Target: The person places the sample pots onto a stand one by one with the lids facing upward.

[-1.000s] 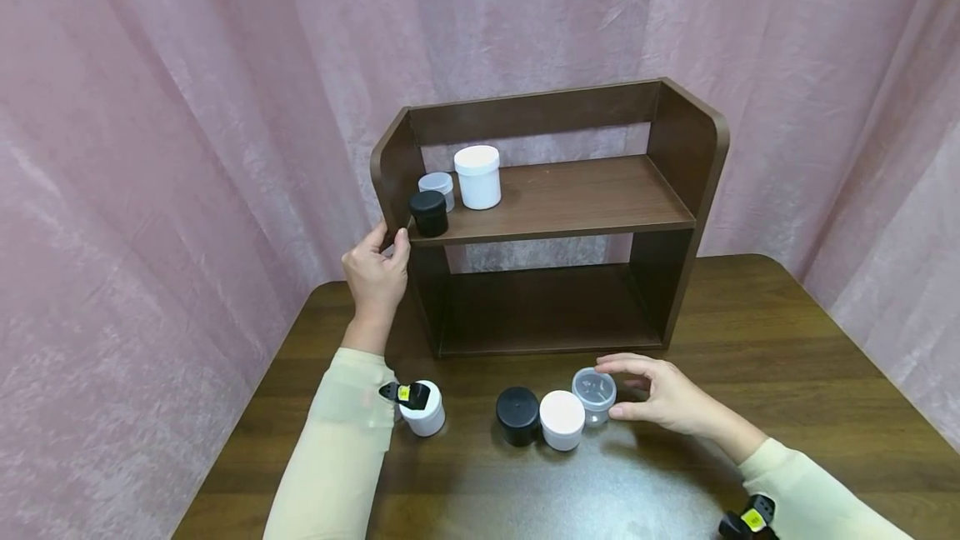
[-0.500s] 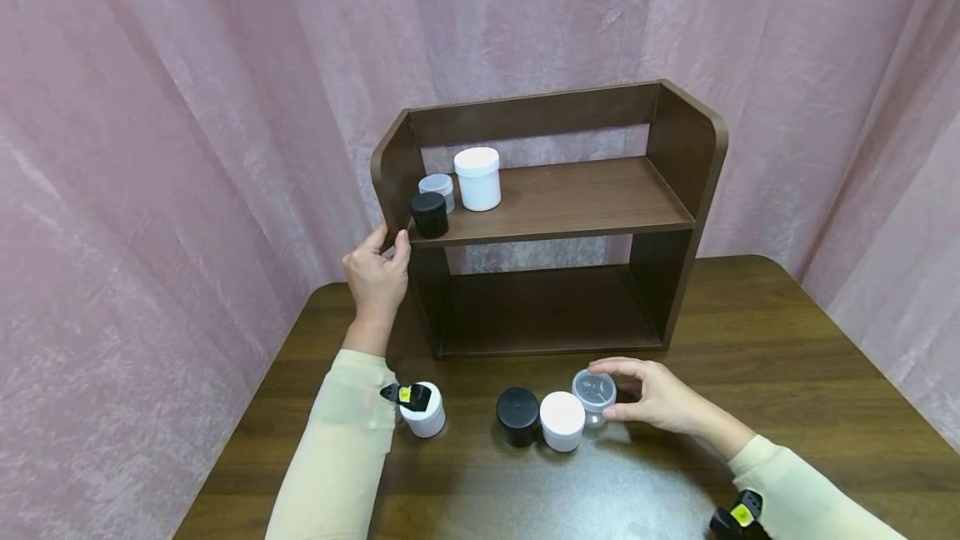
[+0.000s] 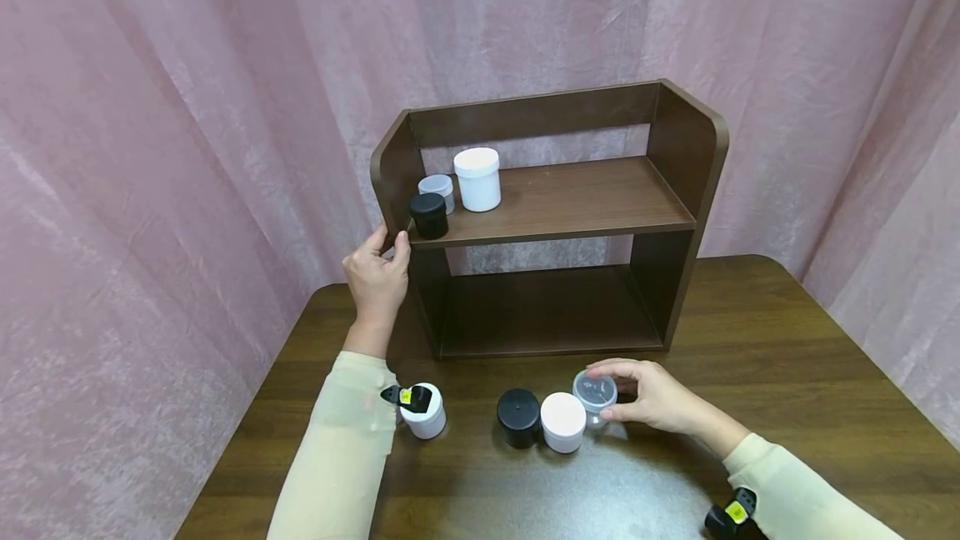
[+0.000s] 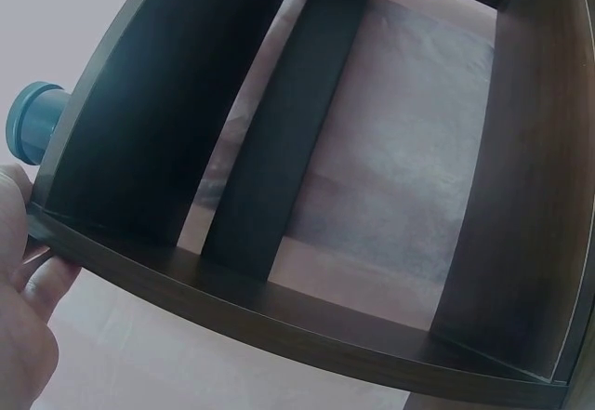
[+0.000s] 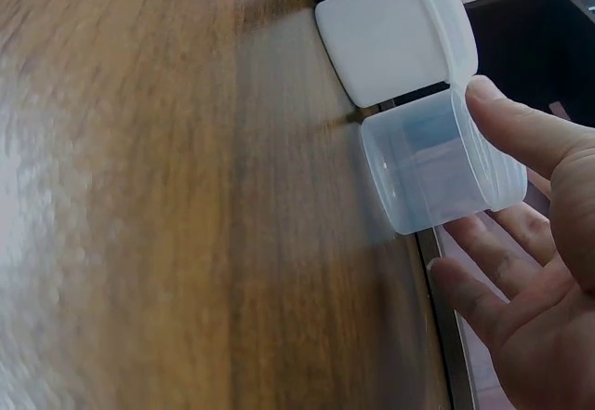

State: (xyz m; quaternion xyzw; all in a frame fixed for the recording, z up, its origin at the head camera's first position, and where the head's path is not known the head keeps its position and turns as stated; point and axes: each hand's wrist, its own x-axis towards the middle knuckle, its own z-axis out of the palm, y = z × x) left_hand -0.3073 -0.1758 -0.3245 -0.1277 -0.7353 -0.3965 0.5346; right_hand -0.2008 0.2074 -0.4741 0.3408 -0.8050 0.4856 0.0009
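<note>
My left hand [image 3: 384, 250] grips the front edge of the left side panel of a dark brown two-level shelf [image 3: 570, 198]; the left wrist view shows its fingers [image 4: 23, 280] on that edge of the shelf [image 4: 279, 317]. Low on the table, my right hand [image 3: 611, 394] curls round a small clear jar [image 3: 595, 392], index finger over its lid and thumb at its side. In the right wrist view the thumb touches the clear jar [image 5: 437, 164], which stands beside a white jar [image 5: 390, 33].
A black jar [image 3: 428, 214], a greyish clear jar [image 3: 437, 187] and a taller white jar [image 3: 477, 177] stand at the left of the upper shelf. On the brown table [image 3: 750, 332] are a black jar [image 3: 518, 417], a white jar [image 3: 562, 422] and another white jar [image 3: 427, 419]. Pink curtains hang behind.
My right hand has moved left and closed in round the clear jar. The left hand has stayed on the shelf's side panel.
</note>
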